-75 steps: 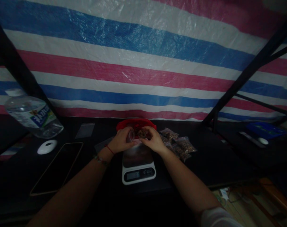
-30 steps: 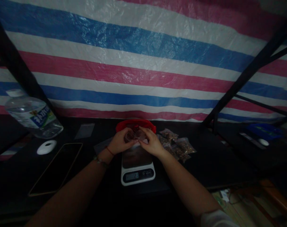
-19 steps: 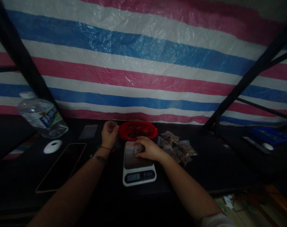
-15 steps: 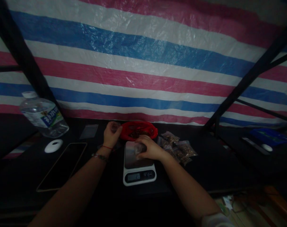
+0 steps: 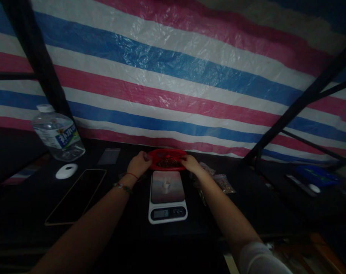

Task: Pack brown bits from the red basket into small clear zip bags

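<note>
A red plastic bag (image 5: 167, 153), spread open with dark brown dried bits (image 5: 168, 163) inside, lies behind the scale. My left hand (image 5: 140, 164) is closed on its left edge, with fingertips partly hidden. On the opposite edge my right hand (image 5: 190, 163) pinches the red plastic. Between my forearms stands a white kitchen scale (image 5: 167, 215) with a lit display. A small clear cup (image 5: 166, 184) rests on the scale's metal plate, touched by neither hand.
Small filled zip bags (image 5: 223, 183) lie right of the scale, partly behind my right forearm. A flat clear bag (image 5: 109, 156), a phone (image 5: 77, 197), a white oval case (image 5: 66, 171) and a large water bottle (image 5: 58, 133) are at the left. Striped sheeting (image 5: 173, 83) hangs behind.
My right hand has let go of the small clear cup on the scale and moved to the red bag's right edge. My left hand has moved onto the left edge; its clear piece no longer shows.
</note>
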Tool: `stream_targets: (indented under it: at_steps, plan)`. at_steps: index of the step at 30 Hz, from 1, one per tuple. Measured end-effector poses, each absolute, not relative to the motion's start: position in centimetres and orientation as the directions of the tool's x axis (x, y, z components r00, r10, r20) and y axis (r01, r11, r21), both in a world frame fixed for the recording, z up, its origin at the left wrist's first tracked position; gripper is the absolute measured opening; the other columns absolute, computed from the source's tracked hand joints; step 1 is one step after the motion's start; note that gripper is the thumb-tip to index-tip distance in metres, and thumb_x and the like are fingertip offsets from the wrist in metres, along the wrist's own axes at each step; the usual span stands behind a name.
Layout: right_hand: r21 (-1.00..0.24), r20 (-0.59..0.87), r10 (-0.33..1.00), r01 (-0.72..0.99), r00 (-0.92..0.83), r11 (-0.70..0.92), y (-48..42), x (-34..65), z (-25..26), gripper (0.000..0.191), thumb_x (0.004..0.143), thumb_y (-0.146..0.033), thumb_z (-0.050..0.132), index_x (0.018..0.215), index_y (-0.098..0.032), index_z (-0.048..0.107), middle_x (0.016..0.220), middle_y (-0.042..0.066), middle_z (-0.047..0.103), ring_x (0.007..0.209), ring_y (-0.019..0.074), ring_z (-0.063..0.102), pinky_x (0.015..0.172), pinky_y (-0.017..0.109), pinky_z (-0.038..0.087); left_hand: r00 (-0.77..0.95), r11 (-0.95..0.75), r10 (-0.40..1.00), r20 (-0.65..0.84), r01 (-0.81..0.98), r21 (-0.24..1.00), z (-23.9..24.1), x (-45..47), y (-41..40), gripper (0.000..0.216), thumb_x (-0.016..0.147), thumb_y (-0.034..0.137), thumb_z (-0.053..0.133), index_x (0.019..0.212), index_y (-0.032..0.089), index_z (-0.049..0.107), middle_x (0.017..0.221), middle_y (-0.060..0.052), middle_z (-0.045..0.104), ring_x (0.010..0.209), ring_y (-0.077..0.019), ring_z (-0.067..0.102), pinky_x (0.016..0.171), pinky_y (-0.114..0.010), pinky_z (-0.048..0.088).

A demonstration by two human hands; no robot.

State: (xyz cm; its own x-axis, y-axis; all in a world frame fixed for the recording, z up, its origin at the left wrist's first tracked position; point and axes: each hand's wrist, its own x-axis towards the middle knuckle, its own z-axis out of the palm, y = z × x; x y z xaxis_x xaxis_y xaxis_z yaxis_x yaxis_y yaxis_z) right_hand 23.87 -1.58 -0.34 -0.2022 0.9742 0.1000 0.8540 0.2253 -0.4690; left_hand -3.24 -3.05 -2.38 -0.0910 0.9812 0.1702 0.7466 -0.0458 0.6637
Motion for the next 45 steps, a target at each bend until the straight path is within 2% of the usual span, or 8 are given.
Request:
stream_targets:
  at_steps: [7, 12, 21, 27, 31, 35, 38, 45]
  plan:
    - [-0.449, 0.509, 0.854, 0.815, -0.105, 0.367, -1.7, 23.4, 0.7, 0.040, 0.084, -0.019, 0.051, 0.122, -0.013, 0.058, 0.120, 0.014, 0.061, 0.113, 0.0224, 0.055, 0.101, 0.037, 0.039, -0.227, -0.234, 0.857, 0.463, 0.628, 0.742, -1.0, -2.5, -4.2, 0.022, 0.077, 0.040, 0.056, 0.087, 0.021, 0.054, 0.081, -0.003, 0.065, 0.073, -0.0178, 0.063, 0.064, -0.025, 0.044]
    - [-0.429, 0.418, 0.878, 0.802, -0.233, 0.417, -2.3, 23.2, 0.0, 0.047, 0.078, -0.016, 0.056, 0.125, -0.010, 0.055, 0.119, 0.016, 0.059, 0.113, 0.0230, 0.054, 0.102, 0.038, 0.039, -0.164, -0.219, 0.896, 0.413, 0.644, 0.733, -1.0, -2.2, -4.4, 0.021, 0.077, 0.041, 0.057, 0.084, 0.021, 0.053, 0.074, -0.002, 0.064, 0.065, -0.0176, 0.062, 0.058, -0.025, 0.042]
    - [-0.405, 0.359, 0.903, 0.832, -0.237, 0.380, -2.3, 24.5, -0.8, 0.047, 0.072, -0.009, 0.057, 0.118, -0.015, 0.060, 0.119, 0.012, 0.058, 0.112, 0.0217, 0.052, 0.101, 0.037, 0.038, -0.095, -0.251, 0.911, 0.402, 0.646, 0.721, -1.5, -2.2, -4.1, 0.021, 0.076, 0.039, 0.056, 0.085, 0.021, 0.053, 0.075, -0.002, 0.063, 0.066, -0.0169, 0.061, 0.058, -0.025, 0.042]
    - [-0.356, 0.553, 0.805, 0.812, -0.215, 0.462, -2.7, 23.0, 1.7, 0.029, 0.079, -0.013, 0.053, 0.104, -0.017, 0.066, 0.113, 0.011, 0.059, 0.109, 0.0226, 0.052, 0.097, 0.039, 0.039, -0.046, -0.234, 0.933, 0.357, 0.677, 0.698, -1.8, -2.3, -3.9, 0.019, 0.073, 0.034, 0.058, 0.086, 0.021, 0.053, 0.076, -0.002, 0.063, 0.067, -0.0173, 0.061, 0.058, -0.025, 0.041]
    - [-0.297, 0.260, 0.775, 0.717, -0.575, 0.631, -1.3, 20.0, 2.4, 0.031, 0.079, -0.009, 0.052, 0.105, -0.017, 0.067, 0.104, 0.007, 0.066, 0.099, 0.0195, 0.059, 0.092, 0.031, 0.043, -0.035, -0.243, 0.930, 0.365, 0.685, 0.686, -1.9, -2.1, -4.0, 0.016, 0.073, 0.033, 0.057, 0.083, 0.021, 0.052, 0.075, -0.002, 0.062, 0.067, -0.0170, 0.060, 0.059, -0.025, 0.041]
    - [-0.201, -0.002, 0.791, 0.775, -0.612, 0.599, 0.1, 17.9, 1.5, 0.030, 0.080, -0.027, 0.061, 0.108, -0.018, 0.068, 0.108, 0.011, 0.067, 0.097, 0.0244, 0.061, 0.085, 0.031, 0.045, -0.036, -0.234, 0.934, 0.355, 0.691, 0.684, -2.1, -2.3, -3.9, 0.016, 0.074, 0.032, 0.057, 0.084, 0.021, 0.052, 0.075, -0.002, 0.062, 0.067, -0.0170, 0.060, 0.059, -0.025, 0.041]
    - [-0.199, -0.080, 0.803, 0.799, -0.590, 0.567, 0.2, 17.0, 1.0, 0.040, 0.076, -0.037, 0.066, 0.111, -0.018, 0.067, 0.108, 0.012, 0.067, 0.092, 0.0244, 0.063, 0.078, 0.029, 0.047, -0.036, -0.230, 0.934, 0.354, 0.699, 0.677, -2.4, -2.4, -3.6, 0.015, 0.073, 0.030, 0.056, 0.085, 0.021, 0.052, 0.075, -0.001, 0.062, 0.067, -0.0170, 0.060, 0.059, -0.025, 0.041]
    - [-0.194, -0.133, 0.763, 0.771, -0.633, 0.606, 0.4, 16.1, 1.0, 0.028, 0.075, -0.020, 0.062, 0.101, -0.019, 0.071, 0.095, 0.006, 0.071, 0.082, 0.0189, 0.064, 0.072, 0.024, 0.046, -0.026, -0.247, 0.928, 0.371, 0.703, 0.666, -2.7, -2.6, -3.3, 0.014, 0.074, 0.030, 0.056, 0.085, 0.022, 0.051, 0.073, -0.002, 0.062, 0.066, -0.0179, 0.060, 0.057, -0.025, 0.039]
